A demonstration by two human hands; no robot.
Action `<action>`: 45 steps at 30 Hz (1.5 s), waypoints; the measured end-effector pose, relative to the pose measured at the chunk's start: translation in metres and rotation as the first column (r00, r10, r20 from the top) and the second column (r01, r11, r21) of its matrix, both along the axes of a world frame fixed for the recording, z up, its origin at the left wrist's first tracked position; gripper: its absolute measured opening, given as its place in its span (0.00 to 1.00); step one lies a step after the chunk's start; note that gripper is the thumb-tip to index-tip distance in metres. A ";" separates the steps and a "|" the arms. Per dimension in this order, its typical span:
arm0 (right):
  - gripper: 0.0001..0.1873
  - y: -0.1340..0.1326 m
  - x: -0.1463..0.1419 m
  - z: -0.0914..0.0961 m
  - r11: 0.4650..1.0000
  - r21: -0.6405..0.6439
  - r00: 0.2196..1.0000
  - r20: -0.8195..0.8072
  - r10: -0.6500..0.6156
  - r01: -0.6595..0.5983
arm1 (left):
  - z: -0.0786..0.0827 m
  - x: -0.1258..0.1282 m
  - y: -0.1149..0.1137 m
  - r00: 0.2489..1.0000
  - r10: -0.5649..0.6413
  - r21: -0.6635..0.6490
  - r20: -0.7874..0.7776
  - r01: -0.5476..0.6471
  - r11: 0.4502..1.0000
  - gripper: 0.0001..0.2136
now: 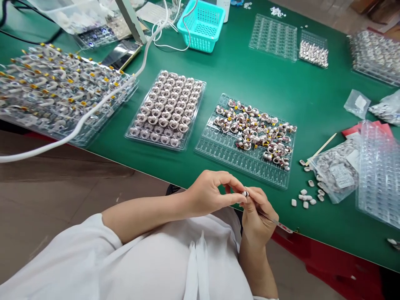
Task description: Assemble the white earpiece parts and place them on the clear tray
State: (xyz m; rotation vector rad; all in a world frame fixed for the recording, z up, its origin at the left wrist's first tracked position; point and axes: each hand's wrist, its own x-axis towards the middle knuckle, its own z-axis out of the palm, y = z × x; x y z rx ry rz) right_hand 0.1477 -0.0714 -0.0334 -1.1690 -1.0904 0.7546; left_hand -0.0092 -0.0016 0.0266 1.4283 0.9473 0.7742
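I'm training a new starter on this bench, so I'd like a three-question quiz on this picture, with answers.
1. True or false: the left hand and the right hand meet at one small part.

2. What colour is the basket near the far side of the table?
a) red
b) turquoise
c) yellow

3. In this view, what crosses in front of the loaded tray at the far left?

Key:
1. True
2. b
3. A white cable
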 end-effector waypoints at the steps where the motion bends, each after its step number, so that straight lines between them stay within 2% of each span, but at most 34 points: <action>1: 0.12 0.000 0.000 0.000 1.000 0.003 1.000 0.008 -0.002 0.002 | 0.000 0.000 0.000 1.000 0.000 0.005 0.002 0.000 1.000 0.05; 10: 0.12 0.001 -0.002 0.003 1.000 0.009 0.989 0.149 -0.026 0.025 | -0.003 -0.002 0.000 0.999 0.027 0.007 0.020 -0.028 1.000 0.05; 18: 0.16 0.000 -0.001 0.011 0.999 0.029 0.971 0.239 -0.022 0.016 | -0.009 -0.003 -0.003 0.998 0.046 0.066 0.045 -0.049 0.997 0.05; 25: 0.17 -0.001 0.005 0.018 0.998 0.056 0.902 0.432 0.001 -0.028 | -0.012 -0.006 -0.004 0.999 0.024 0.114 0.036 -0.028 0.993 0.04; 33: 0.23 -0.001 0.005 0.021 0.994 0.090 0.888 0.460 0.010 -0.058 | -0.008 -0.009 0.000 1.000 -0.016 0.146 -0.004 0.016 0.989 0.03; 40: 0.22 0.001 0.012 0.027 0.983 0.080 0.856 0.508 0.101 -0.164 | -0.007 -0.011 0.003 0.998 -0.052 0.042 0.024 0.051 0.998 0.02; 45: 0.21 0.002 0.013 0.026 0.978 0.072 0.853 0.505 0.133 -0.195 | -0.009 -0.008 0.001 0.997 -0.017 -0.104 0.072 0.024 0.994 0.02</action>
